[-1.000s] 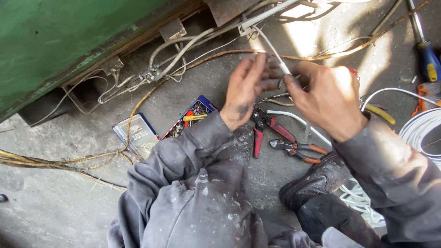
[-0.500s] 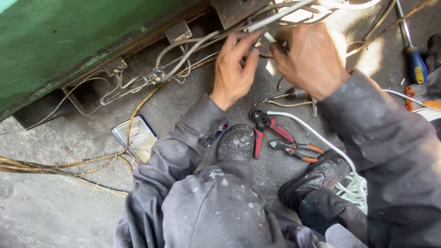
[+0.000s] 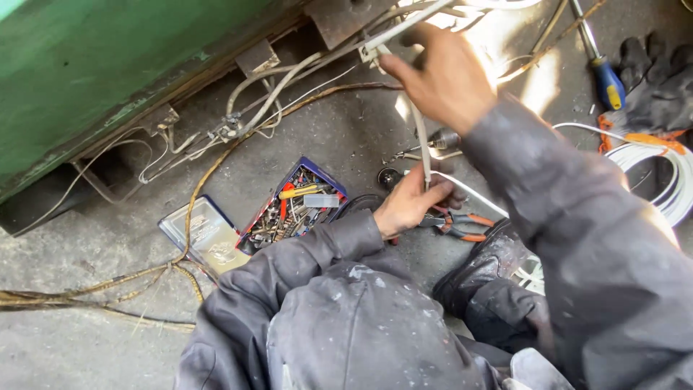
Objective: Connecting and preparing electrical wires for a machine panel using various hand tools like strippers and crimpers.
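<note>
Pinched high by right hand (image 3: 444,79) and lower by left hand (image 3: 411,202), white cable (image 3: 421,141) hangs before green machine base (image 3: 108,65); open bit case (image 3: 292,206), orange-handled pliers (image 3: 458,224) alongside; pliers' jaws hidden under left hand.

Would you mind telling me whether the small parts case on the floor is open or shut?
Open. The case lies with its lid flat on the floor, and the bits and screws inside show.

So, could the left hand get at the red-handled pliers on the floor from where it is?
Probably yes. The left hand lies low, right beside the pliers, with no obstacle between. But its fingers grip the white cable that the right hand holds higher up, so it would need to let go first.
</note>
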